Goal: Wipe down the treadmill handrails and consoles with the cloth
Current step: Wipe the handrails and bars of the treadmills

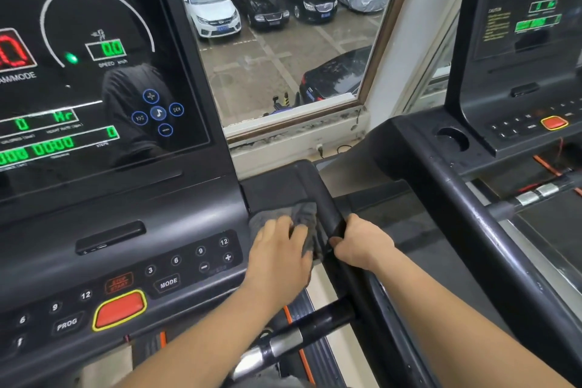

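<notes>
Left hand [280, 249] reaches in from low centre, palm down, fingers spread and curled onto the grey cloth [296, 220], pressing it flat rather than pinching it. Cloth sits in the recessed tray at the right end of the near console [132, 230], hard against the black handrail [327, 214]; most of it pokes out past the fingertips toward the window [283, 50], some is bunched under the palm.

Right hand [362, 242] is just right of the cloth, wrapped closed around the handrail, thumb on the cloth side, forearm coming in from bottom right.

Readable on the near console: "SPEED km/h" with green "0.0", "Hr", green zeros, keys "3 6 9 12", "+", "−", "MODE", "PROG", "STOP START" above a red button [119, 310] with a yellow rim. Blue music and skip icons sit right of the display.

Second console [529, 41], far right of the handrail, shows "CAUTION"; remaining text too small to read.
</notes>
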A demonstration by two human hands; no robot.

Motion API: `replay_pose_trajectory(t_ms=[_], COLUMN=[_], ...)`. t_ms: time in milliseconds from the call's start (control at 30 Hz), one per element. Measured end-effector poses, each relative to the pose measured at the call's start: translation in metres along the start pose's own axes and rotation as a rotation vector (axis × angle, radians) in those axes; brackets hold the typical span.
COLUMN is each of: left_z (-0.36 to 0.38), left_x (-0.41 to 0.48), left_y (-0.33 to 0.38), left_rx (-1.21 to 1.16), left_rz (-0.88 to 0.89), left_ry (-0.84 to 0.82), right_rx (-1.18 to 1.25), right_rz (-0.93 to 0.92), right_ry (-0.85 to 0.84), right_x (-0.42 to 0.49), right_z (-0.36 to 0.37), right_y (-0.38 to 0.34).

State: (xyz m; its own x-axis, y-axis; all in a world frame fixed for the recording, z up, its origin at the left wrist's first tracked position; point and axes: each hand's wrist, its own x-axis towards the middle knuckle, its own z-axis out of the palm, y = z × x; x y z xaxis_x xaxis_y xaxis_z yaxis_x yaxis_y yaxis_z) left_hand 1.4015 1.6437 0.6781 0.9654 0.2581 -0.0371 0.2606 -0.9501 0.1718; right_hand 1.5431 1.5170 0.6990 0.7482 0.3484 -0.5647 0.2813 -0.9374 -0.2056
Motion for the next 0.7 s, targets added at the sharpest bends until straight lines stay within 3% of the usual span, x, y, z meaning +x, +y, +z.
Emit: replay_pose_trajectory(t_ms=[133, 267, 367, 567, 700], left_z=[0.015, 0.006, -0.007, -0.021, -0.023], left_x=[-0.034, -0.01, 0.02, 0.053, 0.044], left_y=[0.012, 0.01, 0.006, 0.013, 0.0], left_rx=[0.157, 0.097, 0.057, 0.136, -0.014], left_rz=[0.086, -0.014, -0.067, -0.069, -0.07], left_ry=[-0.066, -0.034, -0.107, -0.197, -0.205], right_rx=[0.007, -0.004, -0.009, 0.032, 0.088], right_rz=[-0.01, -0.02, -0.029, -0.022, -0.018], right_ry=[0.01, 0.025, 0.028, -0.006, -0.033], right_x=[0.002, 0.002, 0.002, 0.005, 0.009], right_z=[0.001, 0.005, 0.004, -0.001, -0.006], right_y=[0.001, 0.003, 0.004, 0.002, 0.001])
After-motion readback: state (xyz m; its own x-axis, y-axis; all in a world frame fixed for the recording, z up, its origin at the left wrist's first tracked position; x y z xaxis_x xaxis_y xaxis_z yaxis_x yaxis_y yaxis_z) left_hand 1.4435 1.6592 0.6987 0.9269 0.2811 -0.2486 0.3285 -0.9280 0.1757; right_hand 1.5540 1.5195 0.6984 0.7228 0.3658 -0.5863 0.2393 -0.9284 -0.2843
